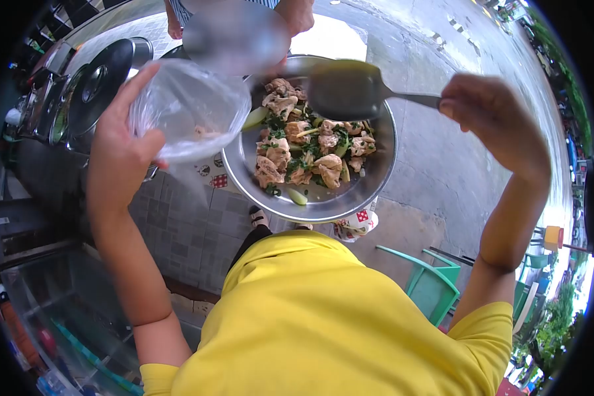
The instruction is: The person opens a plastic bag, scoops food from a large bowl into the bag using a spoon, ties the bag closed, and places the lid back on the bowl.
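Observation:
My left hand (129, 135) grips a clear plastic bag (190, 109) by its side, its mouth spread wide; a small pale piece seems to lie inside. In my right hand (492, 119) is the handle of a large serving spoon (346, 91), its bowl hanging over the far right of a round metal basin (383, 148). Chunks of cooked chicken (329, 170) with green leaves and pale green vegetable pieces (297, 196) sit in the basin. The bag is held at the basin's left rim. What the spoon's bowl carries I cannot make out.
Across the basin stands another person, whose hand (296, 14) shows at the top. Dark-lidded pots (102, 86) are at the left. A green plastic chair (432, 284) stands at the lower right, and a glass case (66, 323) at the lower left.

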`<move>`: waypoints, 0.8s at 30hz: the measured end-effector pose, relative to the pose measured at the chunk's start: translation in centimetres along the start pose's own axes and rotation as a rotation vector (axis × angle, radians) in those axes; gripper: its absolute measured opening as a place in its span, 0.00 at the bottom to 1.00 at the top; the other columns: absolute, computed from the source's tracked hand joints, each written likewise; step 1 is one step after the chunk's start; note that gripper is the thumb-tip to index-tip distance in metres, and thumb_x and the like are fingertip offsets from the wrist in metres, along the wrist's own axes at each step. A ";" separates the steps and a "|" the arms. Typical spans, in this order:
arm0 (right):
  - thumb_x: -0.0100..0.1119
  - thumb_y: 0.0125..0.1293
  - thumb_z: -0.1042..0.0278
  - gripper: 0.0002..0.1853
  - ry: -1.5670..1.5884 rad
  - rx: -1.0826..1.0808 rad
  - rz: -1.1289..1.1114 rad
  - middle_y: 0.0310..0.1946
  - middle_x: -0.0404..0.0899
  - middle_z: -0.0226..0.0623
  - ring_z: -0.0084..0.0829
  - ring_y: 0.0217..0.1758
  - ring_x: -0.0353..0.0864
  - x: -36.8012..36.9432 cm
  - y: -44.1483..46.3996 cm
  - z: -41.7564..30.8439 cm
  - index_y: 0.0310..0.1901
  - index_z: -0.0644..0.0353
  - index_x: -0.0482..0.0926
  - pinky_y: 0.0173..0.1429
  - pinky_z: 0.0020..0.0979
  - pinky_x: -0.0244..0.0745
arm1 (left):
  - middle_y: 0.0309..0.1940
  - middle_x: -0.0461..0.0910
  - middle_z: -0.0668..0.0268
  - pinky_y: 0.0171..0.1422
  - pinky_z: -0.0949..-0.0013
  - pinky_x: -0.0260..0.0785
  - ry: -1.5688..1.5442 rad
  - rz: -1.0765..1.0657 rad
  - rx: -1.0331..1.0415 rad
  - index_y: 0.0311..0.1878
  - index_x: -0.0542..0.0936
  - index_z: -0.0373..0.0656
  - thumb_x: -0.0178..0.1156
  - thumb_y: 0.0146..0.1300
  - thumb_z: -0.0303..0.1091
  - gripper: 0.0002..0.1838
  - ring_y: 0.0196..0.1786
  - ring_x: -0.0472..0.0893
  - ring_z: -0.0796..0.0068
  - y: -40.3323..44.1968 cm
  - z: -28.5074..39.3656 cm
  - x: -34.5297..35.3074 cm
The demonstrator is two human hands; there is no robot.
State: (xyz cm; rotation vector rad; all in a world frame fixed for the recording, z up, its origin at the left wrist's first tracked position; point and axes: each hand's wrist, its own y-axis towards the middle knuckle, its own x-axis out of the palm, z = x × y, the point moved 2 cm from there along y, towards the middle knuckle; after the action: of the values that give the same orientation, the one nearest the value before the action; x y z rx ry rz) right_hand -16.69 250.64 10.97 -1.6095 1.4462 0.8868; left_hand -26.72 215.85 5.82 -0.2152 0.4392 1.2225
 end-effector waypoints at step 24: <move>0.53 0.56 0.68 0.15 -0.341 -0.085 -0.087 0.38 0.84 0.36 0.39 0.41 0.83 17.7 24.2 11.4 0.43 0.43 0.85 0.47 0.37 0.77 | 0.63 0.66 0.60 0.27 0.78 0.77 -0.110 0.155 -0.162 0.64 0.68 0.34 0.47 0.44 0.13 0.36 0.53 0.76 0.71 -4.4 -5.1 -0.1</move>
State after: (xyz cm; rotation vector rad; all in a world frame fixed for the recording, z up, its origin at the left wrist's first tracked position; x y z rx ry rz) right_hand -38.81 251.76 -12.26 -1.4840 1.1067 1.1224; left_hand -23.65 212.33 1.00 -0.2547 0.2647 1.4161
